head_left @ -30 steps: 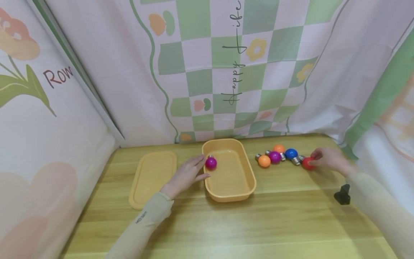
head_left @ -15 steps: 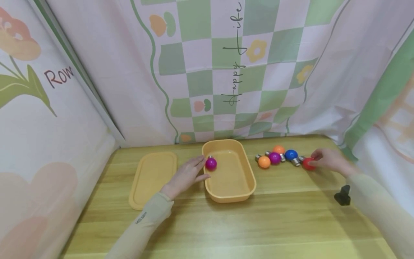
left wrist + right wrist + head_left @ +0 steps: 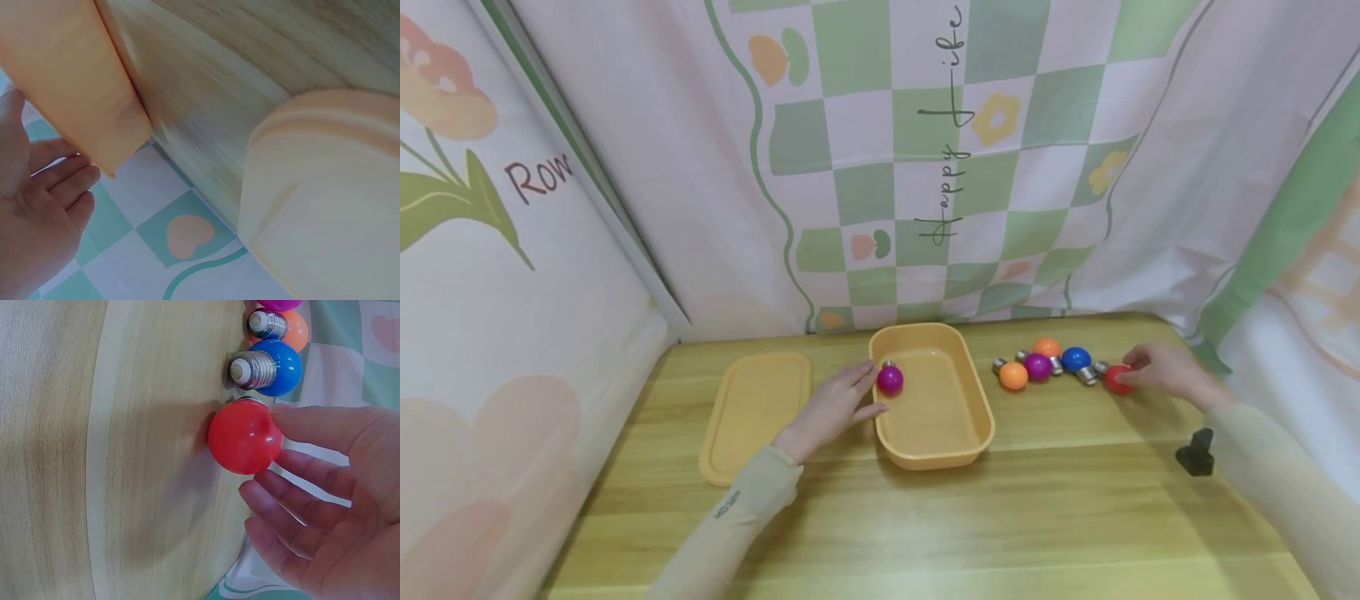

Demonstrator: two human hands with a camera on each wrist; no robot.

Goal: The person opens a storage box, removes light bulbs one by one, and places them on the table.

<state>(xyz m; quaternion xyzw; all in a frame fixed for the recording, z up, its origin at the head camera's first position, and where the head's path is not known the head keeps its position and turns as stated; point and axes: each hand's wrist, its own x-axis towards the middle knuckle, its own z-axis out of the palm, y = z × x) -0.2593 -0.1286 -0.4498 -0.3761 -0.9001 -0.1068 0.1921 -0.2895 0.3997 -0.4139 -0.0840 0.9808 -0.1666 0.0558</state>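
A red light bulb [image 3: 1117, 379] lies on the table at the right end of a row of bulbs. My right hand [image 3: 1172, 371] pinches its round side between thumb and index finger, the other fingers spread apart, as the right wrist view shows. Near the middle stands a yellow plastic box [image 3: 940, 458] holding one purple bulb [image 3: 891, 380] by its left wall. Against that box's left rim rests my left hand [image 3: 831, 408], its fingers extended. In the left wrist view, the fingers [image 3: 69, 178] touch the box wall [image 3: 81, 81].
Beside the red bulb lie a blue bulb [image 3: 1077, 359], another purple bulb [image 3: 1037, 367] and two orange bulbs [image 3: 1013, 376]. Left of the box is a flat yellow lid [image 3: 752, 417]. A small black object [image 3: 1197, 454] sits below the right forearm. A patterned curtain [image 3: 917, 192] borders the table's back.
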